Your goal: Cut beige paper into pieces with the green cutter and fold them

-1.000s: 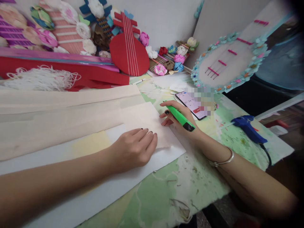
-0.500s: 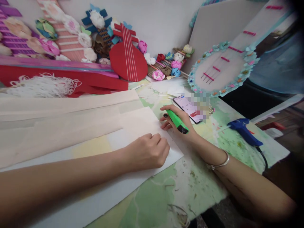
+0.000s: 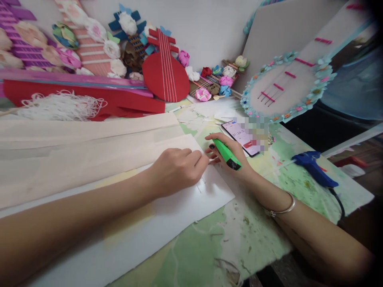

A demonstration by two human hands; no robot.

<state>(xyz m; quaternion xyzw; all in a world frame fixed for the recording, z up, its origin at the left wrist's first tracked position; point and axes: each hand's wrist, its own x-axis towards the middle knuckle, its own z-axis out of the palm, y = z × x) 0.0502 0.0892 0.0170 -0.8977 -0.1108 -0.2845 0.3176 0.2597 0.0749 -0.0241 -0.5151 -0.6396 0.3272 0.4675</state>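
My left hand [image 3: 181, 169] is closed, knuckles up, over the right end of a white sheet [image 3: 167, 223] on the table. Its fingertips are hidden, so what they pinch, if anything, cannot be made out. Faint thin marks show on the sheet just below it. In my right hand [image 3: 237, 153], a green utility knife [image 3: 225, 152] lies between thumb and palm, its dark end toward my wrist. That hand's fingertips come close to my left knuckles at the sheet's edge. Long cream strips [image 3: 89, 159] cover the sheet's far side.
A phone [image 3: 241, 137] lies beyond my right hand, and a blue glue gun [image 3: 317, 167] to its right. White string [image 3: 64, 105] is heaped on red sheets at the back left. A red lute-shaped craft [image 3: 164, 75] leans on the wall; a flower-trimmed one [image 3: 287, 85] stands right.
My left hand has moved away from me, up the sheet toward my right hand, uncovering the marks. My right hand keeps the knife. The whole view has shifted slightly.
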